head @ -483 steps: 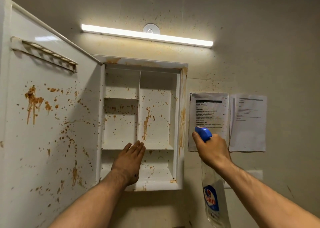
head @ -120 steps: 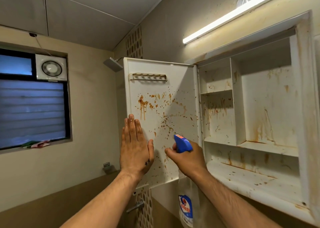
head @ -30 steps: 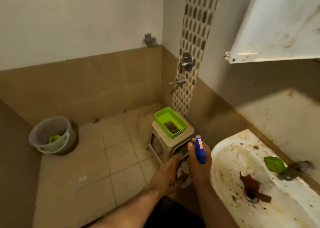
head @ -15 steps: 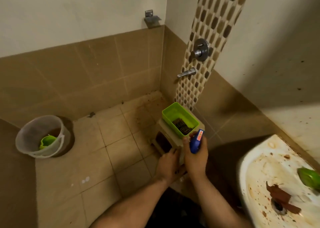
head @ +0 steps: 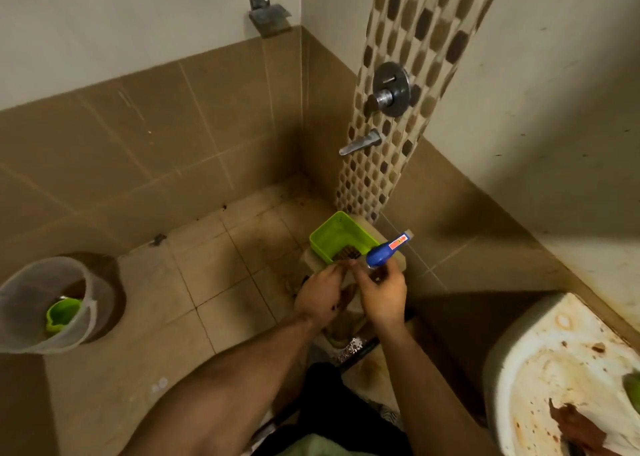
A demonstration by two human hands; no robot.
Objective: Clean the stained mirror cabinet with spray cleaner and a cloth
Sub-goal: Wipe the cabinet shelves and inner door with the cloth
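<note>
**Operator:** Spray bottle (head: 387,250) position?

**Supervisor:** Just right of the green tray (head: 341,237), gripped at the neck by the right hand (head: 381,294). The left hand (head: 320,294) is at the tray's near edge, fingers extended and nothing visible in them.

**Operator:** Procedure?

**Supervisor:** Likely a set-down. Seat the base flat beside the tray, then release.

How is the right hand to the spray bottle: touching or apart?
Touching. The head view shows the right hand curled round the spray bottle just under its blue head.
</note>
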